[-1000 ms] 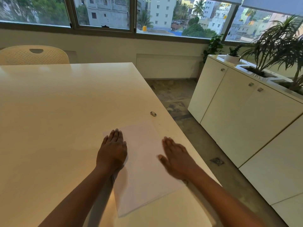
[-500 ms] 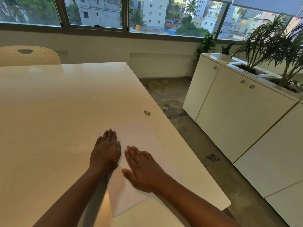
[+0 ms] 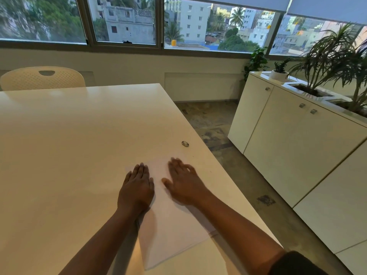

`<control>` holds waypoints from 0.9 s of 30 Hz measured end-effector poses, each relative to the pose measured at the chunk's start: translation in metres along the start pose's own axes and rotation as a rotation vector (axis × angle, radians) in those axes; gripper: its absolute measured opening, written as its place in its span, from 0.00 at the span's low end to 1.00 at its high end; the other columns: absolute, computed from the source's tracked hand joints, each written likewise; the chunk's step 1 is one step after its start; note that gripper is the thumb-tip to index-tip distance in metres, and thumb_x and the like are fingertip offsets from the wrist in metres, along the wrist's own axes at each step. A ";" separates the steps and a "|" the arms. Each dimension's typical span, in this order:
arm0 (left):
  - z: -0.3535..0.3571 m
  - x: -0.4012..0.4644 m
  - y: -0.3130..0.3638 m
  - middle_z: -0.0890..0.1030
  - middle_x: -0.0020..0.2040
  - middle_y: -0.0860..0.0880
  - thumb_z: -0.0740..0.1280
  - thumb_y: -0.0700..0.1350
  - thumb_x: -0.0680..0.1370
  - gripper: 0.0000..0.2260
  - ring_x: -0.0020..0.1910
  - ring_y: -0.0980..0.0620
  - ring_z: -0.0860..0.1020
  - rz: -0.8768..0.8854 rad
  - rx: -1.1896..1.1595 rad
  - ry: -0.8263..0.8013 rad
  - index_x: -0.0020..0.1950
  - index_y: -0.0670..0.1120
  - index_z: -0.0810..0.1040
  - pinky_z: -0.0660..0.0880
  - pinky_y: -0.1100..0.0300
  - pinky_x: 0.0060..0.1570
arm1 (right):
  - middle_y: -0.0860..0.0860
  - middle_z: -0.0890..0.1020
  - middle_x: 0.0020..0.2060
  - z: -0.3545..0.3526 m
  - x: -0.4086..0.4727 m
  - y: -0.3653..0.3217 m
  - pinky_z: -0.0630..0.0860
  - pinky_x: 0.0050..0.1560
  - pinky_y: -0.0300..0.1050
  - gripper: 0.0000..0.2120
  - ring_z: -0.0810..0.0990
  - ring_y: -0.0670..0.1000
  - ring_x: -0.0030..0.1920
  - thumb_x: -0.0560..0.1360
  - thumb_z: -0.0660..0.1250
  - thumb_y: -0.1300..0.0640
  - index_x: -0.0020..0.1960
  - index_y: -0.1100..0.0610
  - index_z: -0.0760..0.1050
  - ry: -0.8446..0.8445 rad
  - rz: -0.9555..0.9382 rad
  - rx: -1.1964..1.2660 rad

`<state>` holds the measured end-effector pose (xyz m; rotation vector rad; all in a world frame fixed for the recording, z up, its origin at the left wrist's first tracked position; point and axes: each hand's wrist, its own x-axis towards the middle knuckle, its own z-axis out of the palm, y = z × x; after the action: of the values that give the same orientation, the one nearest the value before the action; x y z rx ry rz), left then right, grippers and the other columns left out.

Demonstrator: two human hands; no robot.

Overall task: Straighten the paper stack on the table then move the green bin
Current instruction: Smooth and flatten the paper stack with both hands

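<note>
One paper stack [image 3: 170,233] lies on the table [image 3: 69,145]; two flat, unclenched hands, left hand [image 3: 137,187] and right hand [image 3: 183,184], press it.

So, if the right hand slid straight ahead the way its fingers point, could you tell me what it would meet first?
Probably nothing soon: the right hand lies flat on the paper stack, fingers pointing up and slightly left. Beyond the stack lies bare table. The small metal piece seems to sit just right of that line, though motion blur makes this uncertain.

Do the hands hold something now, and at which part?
Nothing is gripped. The left hand lies flat on the paper stack at its left edge; the blurred right hand is open over its middle.
</note>
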<state>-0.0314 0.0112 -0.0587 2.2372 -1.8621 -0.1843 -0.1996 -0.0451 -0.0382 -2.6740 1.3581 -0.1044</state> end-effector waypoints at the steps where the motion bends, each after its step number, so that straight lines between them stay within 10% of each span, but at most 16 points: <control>1: 0.000 0.000 0.000 0.49 0.81 0.45 0.44 0.51 0.85 0.26 0.80 0.51 0.46 0.004 0.008 -0.001 0.80 0.42 0.48 0.46 0.55 0.78 | 0.55 0.46 0.78 0.001 0.008 -0.010 0.43 0.75 0.52 0.33 0.43 0.51 0.78 0.80 0.41 0.38 0.78 0.57 0.43 -0.022 -0.043 0.006; 13: -0.004 0.000 -0.001 0.49 0.81 0.45 0.46 0.49 0.85 0.25 0.80 0.52 0.46 0.008 -0.076 -0.009 0.80 0.42 0.48 0.45 0.56 0.78 | 0.55 0.44 0.78 -0.001 0.002 0.050 0.37 0.75 0.56 0.35 0.38 0.53 0.78 0.80 0.40 0.38 0.78 0.59 0.40 -0.068 0.266 -0.061; 18: -0.032 -0.006 -0.001 0.66 0.76 0.40 0.57 0.41 0.83 0.21 0.75 0.43 0.65 -0.224 -0.549 0.267 0.76 0.40 0.65 0.61 0.54 0.73 | 0.54 0.78 0.59 -0.020 -0.009 0.052 0.65 0.58 0.53 0.17 0.76 0.57 0.61 0.79 0.57 0.52 0.66 0.56 0.69 0.241 0.295 -0.019; 27: -0.057 -0.011 0.021 0.75 0.58 0.34 0.63 0.41 0.74 0.16 0.59 0.35 0.73 -0.626 -0.429 0.015 0.59 0.34 0.71 0.70 0.49 0.60 | 0.60 0.79 0.54 -0.027 -0.011 0.023 0.74 0.55 0.47 0.12 0.78 0.58 0.55 0.78 0.61 0.60 0.58 0.64 0.73 0.126 0.304 0.116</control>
<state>-0.0395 0.0235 0.0014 2.3933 -0.9328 -0.5982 -0.2279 -0.0517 -0.0146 -2.3701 1.7214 -0.3116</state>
